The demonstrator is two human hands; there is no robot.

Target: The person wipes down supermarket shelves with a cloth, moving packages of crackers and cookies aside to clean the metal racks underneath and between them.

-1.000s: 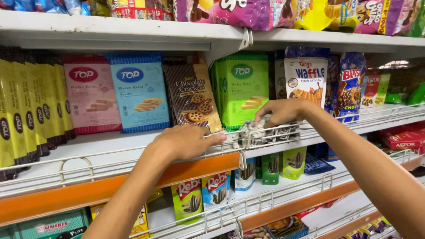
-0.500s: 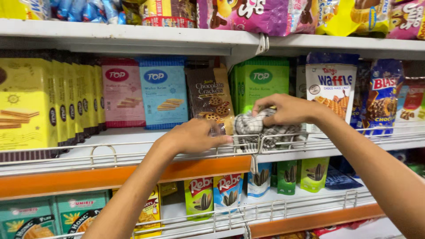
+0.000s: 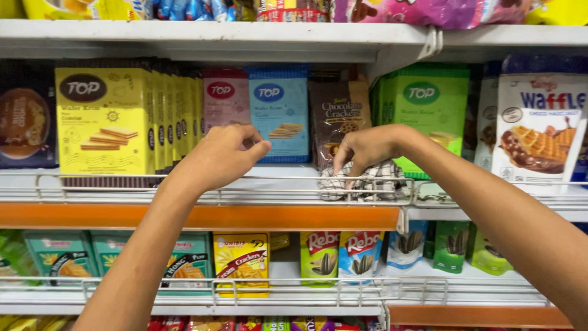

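Both hands reach over the wire rail onto the shelf. Right hand presses down on a checked cloth, fingers curled into it, just behind the rail. Left hand hovers loosely curled, holding nothing. Behind: pink wafer box, blue wafer box, brown cracker bag.

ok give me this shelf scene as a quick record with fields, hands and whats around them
setting: shop shelves with a wire front rail and orange edge strip
left hand: raised over the shelf, fingers curled, holding nothing visible
right hand: pressed down on a checked cloth bunched on the shelf
behind the hands: pink wafer box, blue wafer box, brown cracker pack
left side: row of yellow wafer boxes
right side: green wafer boxes, waffle bag
shelf below: seed packets, cracker packs
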